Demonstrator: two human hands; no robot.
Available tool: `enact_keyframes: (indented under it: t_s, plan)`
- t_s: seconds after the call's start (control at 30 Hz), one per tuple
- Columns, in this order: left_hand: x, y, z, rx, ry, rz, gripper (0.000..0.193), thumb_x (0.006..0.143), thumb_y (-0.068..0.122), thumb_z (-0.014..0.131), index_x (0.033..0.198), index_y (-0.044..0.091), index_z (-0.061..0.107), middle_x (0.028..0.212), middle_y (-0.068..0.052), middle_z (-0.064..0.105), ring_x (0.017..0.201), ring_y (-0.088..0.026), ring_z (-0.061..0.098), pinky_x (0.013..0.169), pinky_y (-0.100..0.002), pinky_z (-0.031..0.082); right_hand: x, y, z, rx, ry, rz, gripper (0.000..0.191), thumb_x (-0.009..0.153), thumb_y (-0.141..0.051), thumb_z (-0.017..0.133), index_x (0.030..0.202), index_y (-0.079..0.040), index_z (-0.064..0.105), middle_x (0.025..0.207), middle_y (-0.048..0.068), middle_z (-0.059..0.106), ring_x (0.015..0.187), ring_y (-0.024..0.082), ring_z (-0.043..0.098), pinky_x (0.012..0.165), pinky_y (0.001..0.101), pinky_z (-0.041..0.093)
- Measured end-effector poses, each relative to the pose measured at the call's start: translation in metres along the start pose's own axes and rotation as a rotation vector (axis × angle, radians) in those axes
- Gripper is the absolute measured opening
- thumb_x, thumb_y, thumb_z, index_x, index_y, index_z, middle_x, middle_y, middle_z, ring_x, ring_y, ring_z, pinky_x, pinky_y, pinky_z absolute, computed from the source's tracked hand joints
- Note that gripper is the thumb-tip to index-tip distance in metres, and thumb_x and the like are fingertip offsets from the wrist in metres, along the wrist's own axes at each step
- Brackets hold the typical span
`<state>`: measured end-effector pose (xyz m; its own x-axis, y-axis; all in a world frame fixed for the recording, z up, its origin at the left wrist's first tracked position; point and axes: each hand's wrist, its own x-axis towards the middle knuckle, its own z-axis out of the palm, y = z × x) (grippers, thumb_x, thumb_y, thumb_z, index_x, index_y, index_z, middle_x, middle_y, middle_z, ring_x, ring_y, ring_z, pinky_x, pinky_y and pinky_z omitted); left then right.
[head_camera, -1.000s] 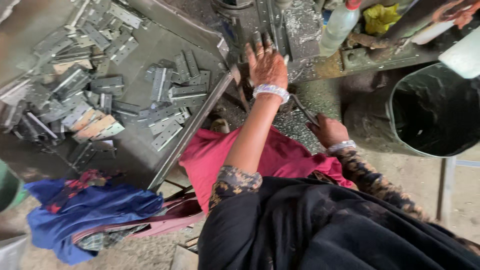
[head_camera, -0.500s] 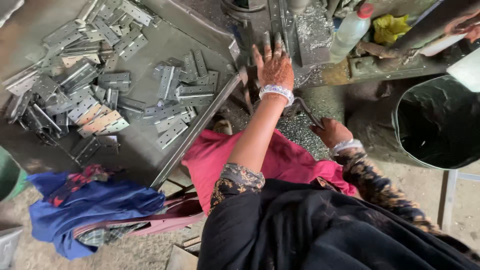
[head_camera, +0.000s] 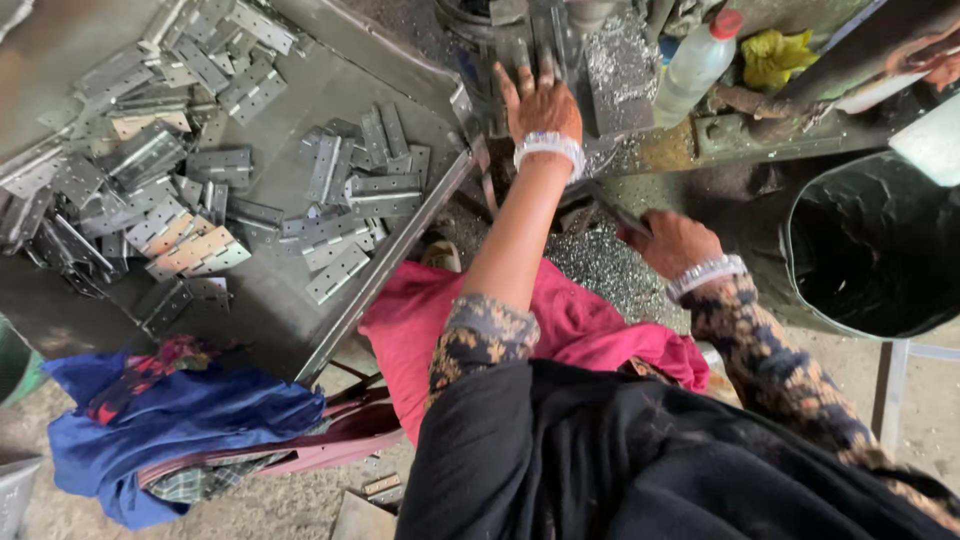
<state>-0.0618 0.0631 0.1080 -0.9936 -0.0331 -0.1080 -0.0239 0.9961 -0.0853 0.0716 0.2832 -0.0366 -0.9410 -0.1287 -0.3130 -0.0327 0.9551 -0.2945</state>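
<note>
Your left hand (head_camera: 540, 105) reaches up at 12 o'clock, fingers spread and laid flat against the machine (head_camera: 560, 40); whether anything sits under the palm you cannot tell from here. Your right hand (head_camera: 672, 240) lies at 3 o'clock of it, grip pressed together around a thin dark lever (head_camera: 610, 208) that slants up toward the machine. Between your two wrists the counter is strewn with bright metal shavings (head_camera: 600, 265), and a pink cloth (head_camera: 560, 325) covers your lap just below them. The hinges (head_camera: 330, 190) lie at 9 o'clock, scattered flat and overlapping in a shallow steel tray (head_camera: 290, 320); the tray's raised rim runs diagonally close beside your left forearm, leaving only a narrow gap there. At 1 o'clock a plastic bottle (head_camera: 695, 62) with a red cap stands just beside the machine, near your left fingertips. At 3 o'clock a dark bucket (head_camera: 870, 250) sits near your right wrist, its rim close to your sleeve. A blue cloth (head_camera: 150, 430) lies at 8 o'clock, well apart from both hands.
</note>
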Motion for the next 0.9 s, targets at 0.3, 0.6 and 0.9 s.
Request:
enact_keyframes:
  t_s: [0.3, 0.6, 0.9]
  plan:
    - [0.002, -0.001, 0.012, -0.021, 0.058, 0.001, 0.044, 0.108, 0.022, 0.036, 0.150, 0.018, 0.049, 0.168, -0.001, 0.029, 0.157, -0.027, 0.017, 0.125, -0.063, -0.006, -0.034, -0.032, -0.012, 0.100, 0.139, -0.036, 0.048, 0.093, -0.056, 0.068, 0.112, -0.012, 0.066, 0.092, 0.021, 0.071, 0.084, 0.042, 0.070, 0.071, 0.0546, 0.054]
    - [-0.070, -0.031, 0.050, -0.144, 0.501, 0.156, 0.068, 0.101, 0.053, 0.045, 0.156, 0.013, 0.047, 0.172, -0.004, 0.028, 0.161, -0.026, 0.015, 0.131, -0.054, 0.002, -0.042, -0.080, -0.119, 0.297, 0.669, -0.272, 0.042, 0.098, -0.032, 0.074, 0.129, -0.005, 0.063, 0.120, 0.020, 0.065, 0.107, 0.043, 0.064, 0.086, 0.0523, 0.053]
    - [0.011, -0.019, 0.007, -0.091, 0.158, 0.094, 0.074, 0.102, 0.066, 0.032, 0.152, 0.013, 0.046, 0.169, 0.001, 0.023, 0.155, -0.027, 0.017, 0.127, -0.059, -0.003, -0.037, -0.084, -0.127, 0.262, 0.743, -0.251, 0.042, 0.093, -0.032, 0.076, 0.123, -0.004, 0.064, 0.116, 0.021, 0.064, 0.103, 0.044, 0.063, 0.085, 0.0534, 0.051]
